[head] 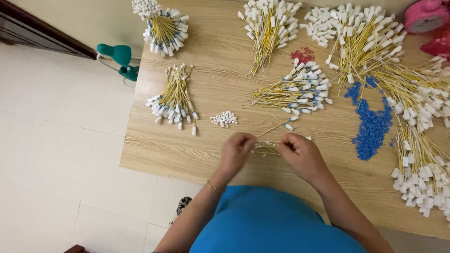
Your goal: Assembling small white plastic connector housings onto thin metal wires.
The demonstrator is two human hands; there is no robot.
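Observation:
Over the near edge of a wooden table [211,93], my left hand [237,151] and my right hand [302,154] pinch the two ends of a small bunch of thin yellow wires [267,147] held between them. One yellow wire with a white connector [287,125] sticks out past my hands toward the middle of the table. A little heap of loose white connectors [224,118] lies just beyond my left hand.
Bundles of yellow wires with white and blue connectors lie at the left [174,98], the centre [295,89], the back [269,26] and the right [422,168]. A spread of small blue parts [372,126] and red parts [303,55] sits right of centre. A teal lamp [123,58] is clamped at the table's left edge.

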